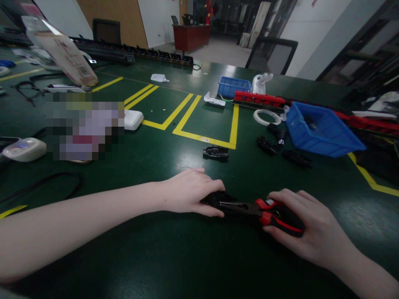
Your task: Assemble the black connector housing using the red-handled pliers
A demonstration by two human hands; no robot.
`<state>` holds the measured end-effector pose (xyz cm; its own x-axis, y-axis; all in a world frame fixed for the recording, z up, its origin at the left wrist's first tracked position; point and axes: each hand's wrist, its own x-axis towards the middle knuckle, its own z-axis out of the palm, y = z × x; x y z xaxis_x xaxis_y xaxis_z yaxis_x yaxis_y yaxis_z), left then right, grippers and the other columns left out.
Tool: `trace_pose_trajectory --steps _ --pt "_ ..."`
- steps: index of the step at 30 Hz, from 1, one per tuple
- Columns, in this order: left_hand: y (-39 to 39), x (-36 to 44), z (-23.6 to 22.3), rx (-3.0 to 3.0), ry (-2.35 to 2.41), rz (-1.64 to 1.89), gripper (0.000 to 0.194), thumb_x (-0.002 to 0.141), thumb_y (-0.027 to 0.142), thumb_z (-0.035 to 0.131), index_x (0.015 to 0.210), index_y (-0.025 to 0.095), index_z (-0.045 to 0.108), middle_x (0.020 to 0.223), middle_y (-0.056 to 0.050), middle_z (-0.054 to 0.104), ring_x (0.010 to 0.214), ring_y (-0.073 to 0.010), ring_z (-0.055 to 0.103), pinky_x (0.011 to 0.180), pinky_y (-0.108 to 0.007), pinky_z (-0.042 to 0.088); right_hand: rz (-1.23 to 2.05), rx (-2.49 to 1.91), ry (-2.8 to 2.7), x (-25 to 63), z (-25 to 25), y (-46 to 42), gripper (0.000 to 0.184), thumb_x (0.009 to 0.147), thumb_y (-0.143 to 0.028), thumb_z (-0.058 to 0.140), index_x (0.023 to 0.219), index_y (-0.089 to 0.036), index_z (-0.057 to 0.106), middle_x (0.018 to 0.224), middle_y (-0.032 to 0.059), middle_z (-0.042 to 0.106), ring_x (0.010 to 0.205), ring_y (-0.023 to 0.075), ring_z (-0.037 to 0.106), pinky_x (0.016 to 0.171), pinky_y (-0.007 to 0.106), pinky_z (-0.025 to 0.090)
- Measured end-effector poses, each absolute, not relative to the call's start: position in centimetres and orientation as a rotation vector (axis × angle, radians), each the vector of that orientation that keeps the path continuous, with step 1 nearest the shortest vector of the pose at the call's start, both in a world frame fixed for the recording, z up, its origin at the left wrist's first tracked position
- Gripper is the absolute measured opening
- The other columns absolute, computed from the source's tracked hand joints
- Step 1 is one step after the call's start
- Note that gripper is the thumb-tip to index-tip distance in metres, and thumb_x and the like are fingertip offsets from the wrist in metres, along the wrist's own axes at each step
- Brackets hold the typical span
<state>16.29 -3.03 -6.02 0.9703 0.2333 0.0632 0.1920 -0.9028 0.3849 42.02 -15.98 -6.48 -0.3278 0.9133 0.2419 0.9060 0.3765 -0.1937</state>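
Observation:
My left hand (193,192) is closed around a small black plastic part (214,198), just above the green table. Most of that part is hidden by my fingers. In my right hand (311,224) I grip red-and-black long-nose pliers (264,211) by the handles. Their jaws point left and meet the black part at my left fingertips; I cannot tell whether they pinch it. Beyond my left hand lies a similar black part (215,153) on the table. More black parts (267,144) lie to the right, beside a blue bin.
The blue bin (322,131) stands at the right, near a tape roll (266,117) and a long red strip (258,99). A smaller blue basket (233,86) is farther back. At the left are a blurred-out object (90,131), a white box (133,119) and a cable (46,178).

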Motion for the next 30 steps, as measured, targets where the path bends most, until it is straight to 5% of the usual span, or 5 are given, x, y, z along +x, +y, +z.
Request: trace_pose_trajectory --steps 30 --pt "-3.0 16.3 -5.9 2.719 0.307 0.148 0.036 0.083 0.049 0.057 0.098 0.016 0.053 0.077 0.001 0.064 0.063 -0.0143 0.055 0.063 -0.026 0.035 -0.159 -1.537 -2.372 42.1 -6.5 -16.1 0.042 0.078 -0.046 0.056 0.108 -0.017 0.051 0.094 0.0098 0.062 0.072 0.0187 0.053 0.062 0.033 0.043"
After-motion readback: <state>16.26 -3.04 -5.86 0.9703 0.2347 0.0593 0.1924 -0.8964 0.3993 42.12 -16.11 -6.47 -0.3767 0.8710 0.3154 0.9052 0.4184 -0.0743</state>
